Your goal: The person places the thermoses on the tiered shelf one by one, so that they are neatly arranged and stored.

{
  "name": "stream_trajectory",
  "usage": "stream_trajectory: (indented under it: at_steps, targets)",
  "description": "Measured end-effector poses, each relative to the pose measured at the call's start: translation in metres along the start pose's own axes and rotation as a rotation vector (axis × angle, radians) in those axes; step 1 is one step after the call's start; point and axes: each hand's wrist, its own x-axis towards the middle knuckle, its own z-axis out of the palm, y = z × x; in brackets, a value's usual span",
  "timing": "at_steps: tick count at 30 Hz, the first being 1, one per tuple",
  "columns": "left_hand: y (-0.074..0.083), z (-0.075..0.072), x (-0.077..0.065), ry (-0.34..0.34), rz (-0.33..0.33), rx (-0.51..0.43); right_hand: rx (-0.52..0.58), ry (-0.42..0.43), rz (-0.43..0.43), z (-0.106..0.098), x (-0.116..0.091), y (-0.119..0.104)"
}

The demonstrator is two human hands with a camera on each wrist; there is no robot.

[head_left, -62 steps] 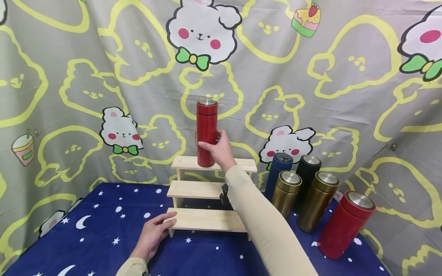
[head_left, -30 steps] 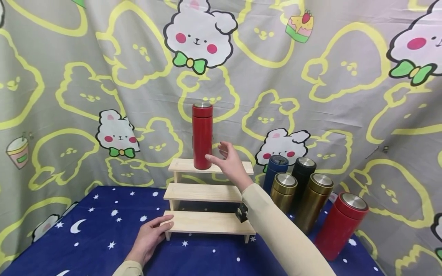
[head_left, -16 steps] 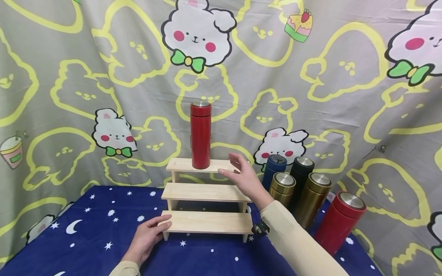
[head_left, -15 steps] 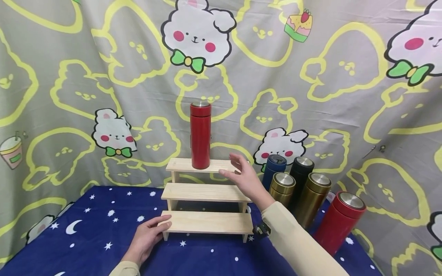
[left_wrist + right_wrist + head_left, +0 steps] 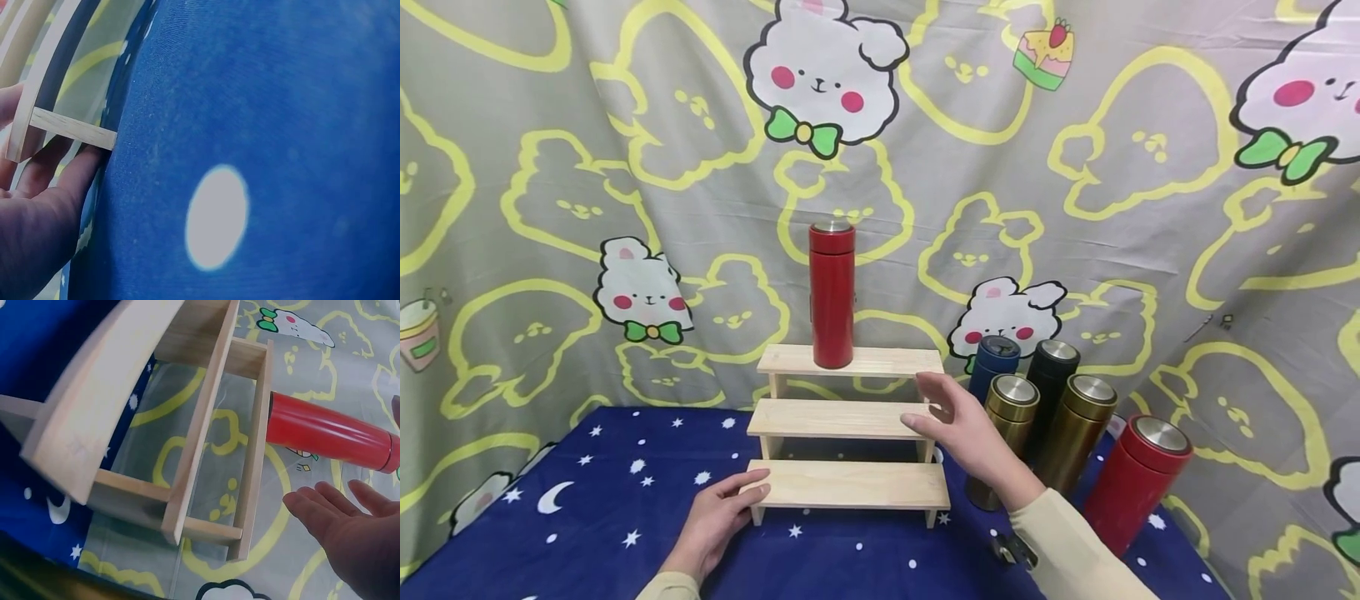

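Observation:
A slim red thermos flask (image 5: 832, 300) with a steel-topped lid stands upright on the top step of a three-step wooden display stand (image 5: 850, 485). My left hand (image 5: 713, 521) grips the left end of the lowest step. In the left wrist view its thumb lies at the board (image 5: 24, 119) and the fingers come round by the stand's leg (image 5: 74, 128). Nothing is in my right hand (image 5: 973, 433), its fingers loosely bent. It hangs in front of the stand's right end, overlapping the middle step in the head view. The right wrist view has the red flask (image 5: 328, 430) just beyond those fingers.
At the right of the stand several more flasks are grouped: blue (image 5: 996, 358), black (image 5: 1054, 367), a short gold one (image 5: 1012, 408), a taller gold one (image 5: 1078, 433) and a wide red one (image 5: 1138, 483). A starry blue cloth (image 5: 647, 492) covers the table; a patterned curtain (image 5: 700, 217) hangs behind.
My right hand has let go of the slim red flask on the top step and drawn back to the right and down, toward the grouped flasks. My left hand keeps its place on the stand.

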Motion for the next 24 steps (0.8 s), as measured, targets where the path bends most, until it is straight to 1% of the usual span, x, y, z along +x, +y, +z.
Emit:
stream_trajectory:
  at_steps: [7,13,18,24]
  targets:
    - [0.0,-0.001,0.0,0.006,-0.022,0.033,0.079,-0.006,0.025,-0.005,-0.024,0.005]
    - [-0.001,0.001,0.0,-0.013,-0.012,0.016,0.128,0.007,0.045,-0.011,-0.042,0.01]
    - [-0.003,0.0,0.0,-0.004,-0.019,0.014,0.138,0.017,0.102,-0.017,-0.057,0.015]
    - [-0.002,-0.002,0.001,-0.015,-0.002,0.003,0.117,0.035,0.136,-0.023,-0.074,0.019]
